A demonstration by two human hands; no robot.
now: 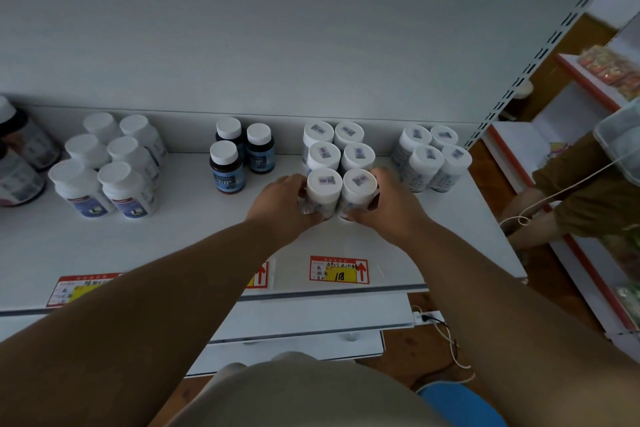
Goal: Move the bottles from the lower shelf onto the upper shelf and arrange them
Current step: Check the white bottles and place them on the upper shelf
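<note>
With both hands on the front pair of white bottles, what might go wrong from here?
1. The left hand and right hand each grip one of the front pair, which stands tight against the rows behind; a push could shove or tip those.
2. The four bottles on the right stand near the right hand; a wide elbow or wrist move may knock them.
3. The dark bottles stand close on the left.

Dim, flat, bluish light, faint soft shadows, wide-angle bending at edges; right side motion-blurred
</note>
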